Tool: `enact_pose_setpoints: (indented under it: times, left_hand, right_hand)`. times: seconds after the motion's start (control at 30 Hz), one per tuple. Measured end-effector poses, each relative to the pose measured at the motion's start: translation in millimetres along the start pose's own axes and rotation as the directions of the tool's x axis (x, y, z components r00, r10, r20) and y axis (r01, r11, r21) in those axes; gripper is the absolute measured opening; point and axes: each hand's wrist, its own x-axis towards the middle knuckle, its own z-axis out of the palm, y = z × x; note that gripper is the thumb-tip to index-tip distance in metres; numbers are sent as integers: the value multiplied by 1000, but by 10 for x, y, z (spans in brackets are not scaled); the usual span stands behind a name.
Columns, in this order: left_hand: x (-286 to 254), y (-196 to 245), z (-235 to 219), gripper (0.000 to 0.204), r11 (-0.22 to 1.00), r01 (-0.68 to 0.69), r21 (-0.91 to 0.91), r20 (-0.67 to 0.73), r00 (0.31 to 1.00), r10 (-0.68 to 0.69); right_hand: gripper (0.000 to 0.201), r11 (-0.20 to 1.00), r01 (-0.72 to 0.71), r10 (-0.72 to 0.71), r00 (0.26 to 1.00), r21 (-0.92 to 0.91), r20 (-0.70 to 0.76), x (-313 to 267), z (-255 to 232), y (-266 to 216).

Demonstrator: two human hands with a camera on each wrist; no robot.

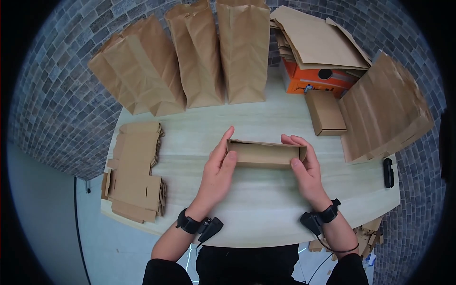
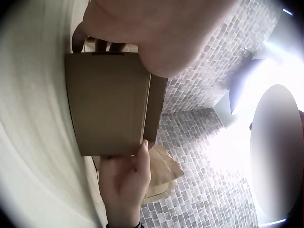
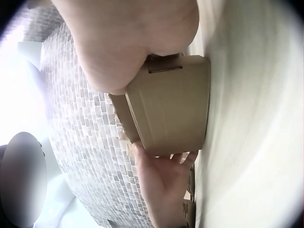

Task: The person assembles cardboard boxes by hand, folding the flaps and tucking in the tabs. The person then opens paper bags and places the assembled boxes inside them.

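A small brown cardboard box (image 1: pixel 266 156), its top side uncovered, is held between both hands over the table. The left hand (image 1: pixel 218 171) grips its left end, thumb on the near edge. At the other end the right hand (image 1: pixel 308 173) holds the box, thumb on the near wall and fingers behind. In the left wrist view the box's long side (image 2: pixel 109 104) lies between the two hands; the right wrist view shows a slot near one end of the box (image 3: pixel 171 109).
Flattened cardboard pieces (image 1: pixel 135 166) are stacked at the table's left. Several paper bags (image 1: pixel 244 52) stand along the back. A closed box (image 1: pixel 325 113), an orange box (image 1: pixel 308 78) under flat sheets and another bag (image 1: pixel 384 109) are at the right, near a black object (image 1: pixel 388 173).
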Motion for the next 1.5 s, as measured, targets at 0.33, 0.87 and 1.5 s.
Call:
enact_pose_setpoints:
  times: [0.33,0.87,1.5]
  left_hand:
    - [47,-20,-160,48,948,188,-257,166,975,-148]
    - [149,-363,-325,43,836,141,-530,255,967,-1]
    - [73,-76,-261,42,944,-244,223,127,967,219]
  right_hand:
    - [42,1000,-9,9,1000,20,-16,54,-124,45]
    - [40,998,-53,53,998,30,15,74,-166,-27]
    - [70,998,-42,44,998,-35,34,100,-259,98]
